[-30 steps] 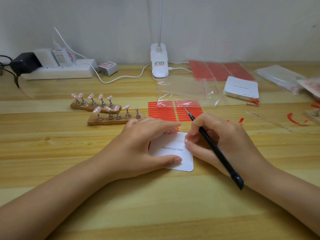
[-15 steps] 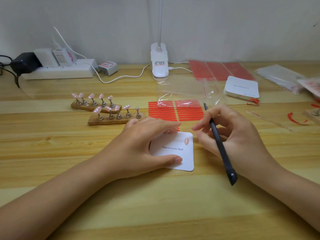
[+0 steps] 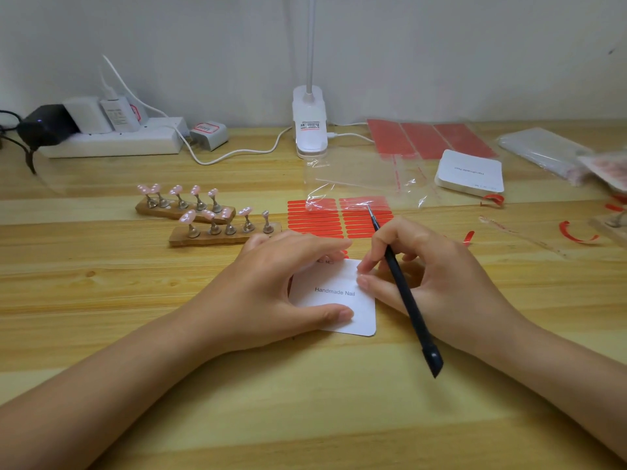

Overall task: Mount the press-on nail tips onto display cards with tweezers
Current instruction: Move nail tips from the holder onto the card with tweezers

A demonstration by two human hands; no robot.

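A white display card [image 3: 334, 301] printed "Handmade Nail" lies flat on the wooden table. My left hand [image 3: 271, 286] rests on it, thumb on the near edge and fingers over the far edge. My right hand [image 3: 431, 276] holds black tweezers [image 3: 405, 293] slanted through its fingers, tip pointing away, and two fingertips press the card's right edge where the pink nail tip sat. That tip is hidden under the fingers. Two wooden stands [image 3: 217, 225] carry several pink nail tips on metal pegs, left of the card.
A red adhesive-strip sheet [image 3: 339, 218] lies just behind the card, clear bags [image 3: 366, 178] beyond it. A stack of white cards [image 3: 470, 173] sits at the right back, a clip lamp [image 3: 309, 127] at the centre back, a power strip [image 3: 112, 140] at the far left.
My right hand lifted off the card half a second ago, baring a pink nail tip, then came back down so its fingertips press that spot again. The left hand stayed put.
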